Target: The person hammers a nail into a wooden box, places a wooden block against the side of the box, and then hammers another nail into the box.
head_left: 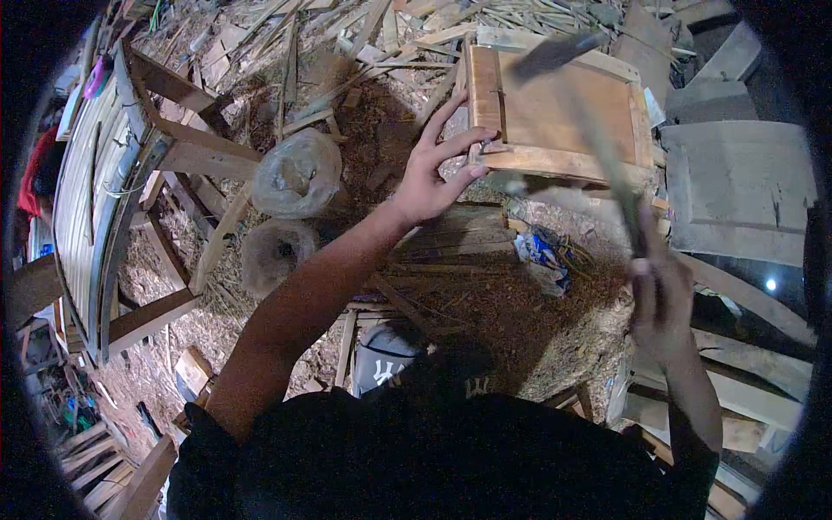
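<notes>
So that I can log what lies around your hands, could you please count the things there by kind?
Wooden box: 1
Hammer: 1
Clear plastic bags: 2
Blue wrapper: 1
Total: 5

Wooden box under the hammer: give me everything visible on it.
The wooden box is a shallow rectangle: a flat brown panel framed by raised pale slats, bare wood. It lies flat, open side up, on a heap of scraps and sawdust near the top of the view. The left hand rests spread fingers on its near left corner. The hammer, blurred, held in the right hand, crosses above it; contact cannot be told.
</notes>
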`<action>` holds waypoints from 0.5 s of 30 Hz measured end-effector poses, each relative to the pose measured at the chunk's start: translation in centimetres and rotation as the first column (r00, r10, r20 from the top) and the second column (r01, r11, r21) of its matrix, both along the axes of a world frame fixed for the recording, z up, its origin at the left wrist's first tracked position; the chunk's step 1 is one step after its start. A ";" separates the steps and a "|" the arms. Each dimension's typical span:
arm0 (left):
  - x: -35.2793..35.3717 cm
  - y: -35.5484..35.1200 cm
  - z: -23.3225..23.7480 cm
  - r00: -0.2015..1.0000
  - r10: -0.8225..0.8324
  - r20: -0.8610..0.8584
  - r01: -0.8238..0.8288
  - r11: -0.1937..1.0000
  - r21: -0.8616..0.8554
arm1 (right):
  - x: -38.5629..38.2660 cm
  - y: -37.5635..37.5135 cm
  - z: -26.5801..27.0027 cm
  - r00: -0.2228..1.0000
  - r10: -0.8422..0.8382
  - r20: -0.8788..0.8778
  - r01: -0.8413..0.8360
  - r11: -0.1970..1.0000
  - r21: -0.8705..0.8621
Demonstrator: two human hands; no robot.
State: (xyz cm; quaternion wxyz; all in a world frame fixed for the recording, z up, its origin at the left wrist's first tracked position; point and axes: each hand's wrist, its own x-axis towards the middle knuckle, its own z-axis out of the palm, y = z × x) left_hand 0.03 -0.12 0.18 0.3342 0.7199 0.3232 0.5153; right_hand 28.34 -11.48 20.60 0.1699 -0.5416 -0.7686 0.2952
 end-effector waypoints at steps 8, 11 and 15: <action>0.0 0.4 -0.3 0.999 -0.012 0.053 0.011 1.000 0.010 | -0.2 0.2 -0.9 0.983 0.124 0.135 -0.113 0.990 -0.085; -0.1 0.1 -0.2 1.000 0.005 -0.027 -0.005 1.000 0.002 | 1.2 0.4 -1.5 0.971 0.192 0.139 -0.221 0.946 0.236; 0.0 0.0 -0.5 1.000 0.007 0.020 -0.007 1.000 0.006 | 2.3 -1.5 -1.5 0.930 -0.329 -0.164 0.330 0.944 -0.022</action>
